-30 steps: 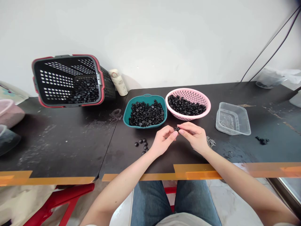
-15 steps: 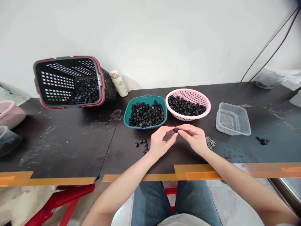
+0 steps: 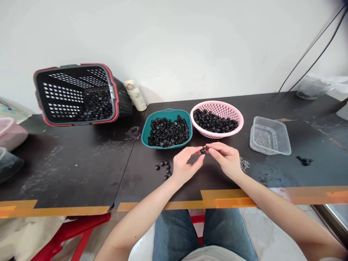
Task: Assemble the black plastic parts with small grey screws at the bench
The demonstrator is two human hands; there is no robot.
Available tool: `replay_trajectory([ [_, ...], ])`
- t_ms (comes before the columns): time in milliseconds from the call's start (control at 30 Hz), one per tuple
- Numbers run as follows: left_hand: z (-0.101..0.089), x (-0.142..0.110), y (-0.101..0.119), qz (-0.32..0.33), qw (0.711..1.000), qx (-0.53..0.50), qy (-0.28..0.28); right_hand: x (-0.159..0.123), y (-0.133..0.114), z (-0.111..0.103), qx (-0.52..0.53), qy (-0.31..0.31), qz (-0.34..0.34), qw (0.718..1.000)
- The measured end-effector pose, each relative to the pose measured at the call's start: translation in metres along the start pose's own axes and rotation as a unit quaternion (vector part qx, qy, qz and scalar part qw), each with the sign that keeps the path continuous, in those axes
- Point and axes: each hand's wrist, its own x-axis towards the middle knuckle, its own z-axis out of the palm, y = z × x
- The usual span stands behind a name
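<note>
Left hand (image 3: 187, 164) and right hand (image 3: 226, 158) grip small black parts (image 3: 203, 150) between their fingers (image 3: 200, 161), just near of a teal basin (image 3: 145, 136) and pink basket (image 3: 241, 121).

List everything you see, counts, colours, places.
Tray: one, teal, centre
Baskets: two, pink, centre and left edge
Crate: one, grey-red, back left
Bottle: one, white, beside crate
Tub: one, clear, right
Bowl: one, grey, left edge
Bag: one, whitish, back right
Pieces: many, black, containers, table, held
Pins: many, silver, centre right
Cables: two, black, back right
Table: one, black, middle
Tape: several, orange, table edge
Stool parts: several, red, below table
Jeans: pair, blue, bottom
Left hand, right hand: two, bare, centre
</note>
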Motion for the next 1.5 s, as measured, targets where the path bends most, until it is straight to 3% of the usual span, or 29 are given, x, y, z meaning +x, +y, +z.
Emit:
replay_trajectory([
  [233, 0.0006, 0.0009, 0.0024, -0.013, 1.0, -0.006, 0.01, 0.0, -0.0036, 0.0, -0.049, -0.02, -0.024, 0.998],
  [433, 0.0003, 0.0004, 0.0027, -0.013, 1.0, -0.005, 0.007, -0.0009, -0.0013, 0.0005, -0.034, 0.004, -0.019, 0.999],
  [1000, 0.001, -0.0016, -0.0013, 0.018, 1.0, 0.021, 0.015, -0.0011, -0.0061, 0.0003, -0.04, -0.035, -0.05, 0.997],
  [1233, 0.004, -0.0013, -0.0045, 0.057, 0.998, 0.01, 0.034, 0.0029, 0.0014, 0.0003, 0.104, -0.039, 0.053, 0.992],
  [1500, 0.0039, -0.0005, -0.0053, 0.035, 0.999, -0.007, 0.02, 0.005, -0.0002, 0.0019, 0.282, -0.081, 0.231, 0.928],
])
